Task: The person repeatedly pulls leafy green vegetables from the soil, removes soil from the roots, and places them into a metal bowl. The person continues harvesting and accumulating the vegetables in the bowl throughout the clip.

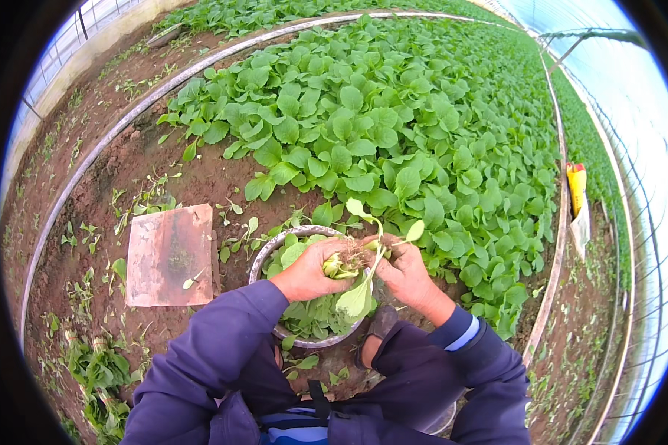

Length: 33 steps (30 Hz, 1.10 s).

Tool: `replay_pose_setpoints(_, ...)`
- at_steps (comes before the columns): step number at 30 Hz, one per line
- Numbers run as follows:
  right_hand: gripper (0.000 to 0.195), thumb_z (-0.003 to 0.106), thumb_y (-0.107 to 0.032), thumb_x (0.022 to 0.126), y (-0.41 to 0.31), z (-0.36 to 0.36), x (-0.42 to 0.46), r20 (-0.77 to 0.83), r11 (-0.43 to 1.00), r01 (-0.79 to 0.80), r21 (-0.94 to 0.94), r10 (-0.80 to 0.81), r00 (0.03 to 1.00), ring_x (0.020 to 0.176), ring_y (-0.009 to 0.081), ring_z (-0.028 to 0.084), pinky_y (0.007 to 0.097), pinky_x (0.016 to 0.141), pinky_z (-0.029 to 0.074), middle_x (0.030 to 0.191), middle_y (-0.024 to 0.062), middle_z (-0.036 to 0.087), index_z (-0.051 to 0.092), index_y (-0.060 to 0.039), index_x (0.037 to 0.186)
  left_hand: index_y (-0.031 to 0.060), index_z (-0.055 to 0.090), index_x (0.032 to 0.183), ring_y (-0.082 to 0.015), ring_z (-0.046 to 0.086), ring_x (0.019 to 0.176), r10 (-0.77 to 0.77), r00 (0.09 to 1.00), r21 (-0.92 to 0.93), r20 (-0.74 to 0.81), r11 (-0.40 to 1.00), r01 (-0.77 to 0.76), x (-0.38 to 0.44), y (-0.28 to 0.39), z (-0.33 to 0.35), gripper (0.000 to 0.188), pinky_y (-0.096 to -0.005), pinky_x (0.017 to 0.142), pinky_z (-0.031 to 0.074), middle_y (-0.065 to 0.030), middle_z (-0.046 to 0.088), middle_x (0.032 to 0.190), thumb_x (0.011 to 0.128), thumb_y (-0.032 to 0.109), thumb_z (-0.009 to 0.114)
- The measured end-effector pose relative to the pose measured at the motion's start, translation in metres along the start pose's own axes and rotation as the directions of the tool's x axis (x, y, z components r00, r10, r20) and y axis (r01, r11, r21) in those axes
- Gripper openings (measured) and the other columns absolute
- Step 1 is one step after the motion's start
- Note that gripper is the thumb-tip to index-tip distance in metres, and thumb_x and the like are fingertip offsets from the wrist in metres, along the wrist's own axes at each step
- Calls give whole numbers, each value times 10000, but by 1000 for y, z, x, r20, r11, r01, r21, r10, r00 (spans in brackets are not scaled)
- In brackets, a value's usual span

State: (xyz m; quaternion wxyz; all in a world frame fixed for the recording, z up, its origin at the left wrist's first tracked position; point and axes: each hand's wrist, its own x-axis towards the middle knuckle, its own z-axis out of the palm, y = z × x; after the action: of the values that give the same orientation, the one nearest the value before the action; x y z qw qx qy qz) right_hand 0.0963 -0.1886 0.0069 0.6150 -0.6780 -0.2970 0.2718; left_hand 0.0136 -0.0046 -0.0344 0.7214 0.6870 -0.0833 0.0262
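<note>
My left hand (312, 270) is closed around a bunch of leafy green seedlings, its pale stems and soil-caked roots (352, 258) pointing toward my other hand. Pinched in my right hand (406, 270) is a leafy green plant (362, 295), with one broad leaf hanging down and smaller leaves spreading above. Both hands are close together over a round basin (259, 261) with a worn rim. Loose green leaves (317, 322) fill the basin, which stands on the soil between my feet. My forearms and hands hide part of its rim.
Dense leafy greens (367, 128) grow ahead and to the right. A weathered square board (167, 256) lies left of the basin. Tied bunches of greens (97, 361) rest at lower left. A pale hose or pipe (161, 92) curves around the bed. A yellow bag (576, 189) is at right.
</note>
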Motion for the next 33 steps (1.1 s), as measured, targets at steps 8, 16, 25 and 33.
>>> replay_pose_setpoints(8,371,733,-303,844,1,31,3,-472,944,167,-284,-290,833,649,129,582,279,589,483,732,45,620,608,15,988,88,613,927,-343,616,818,165,986,577,36,802,-156,-15,12,-2,313,-409,724,495,-101,631,860,653,140,755)
replay_pose_setpoints(16,230,646,-274,917,-15,27,9,-306,944,-137,300,231,924,450,80,426,214,398,343,594,3,503,582,-61,976,117,614,880,-292,600,753,259,958,804,126,538,-251,-28,18,-17,302,-400,673,471,-49,594,799,618,149,761)
replay_pose_setpoints(25,261,650,-275,912,-11,15,14,-283,894,-53,444,196,939,476,146,542,265,436,458,656,59,601,585,-40,1004,114,612,852,-277,604,771,340,935,826,101,496,-270,-33,23,-25,293,-383,683,469,-40,609,829,600,130,761)
replay_pose_setpoints(33,366,667,-326,891,25,2,21,-183,864,-490,119,504,844,561,142,627,291,534,517,740,52,669,578,-45,1109,112,619,871,-301,604,772,345,938,817,-37,551,-171,-44,31,-49,307,-394,681,478,-49,624,854,608,136,775)
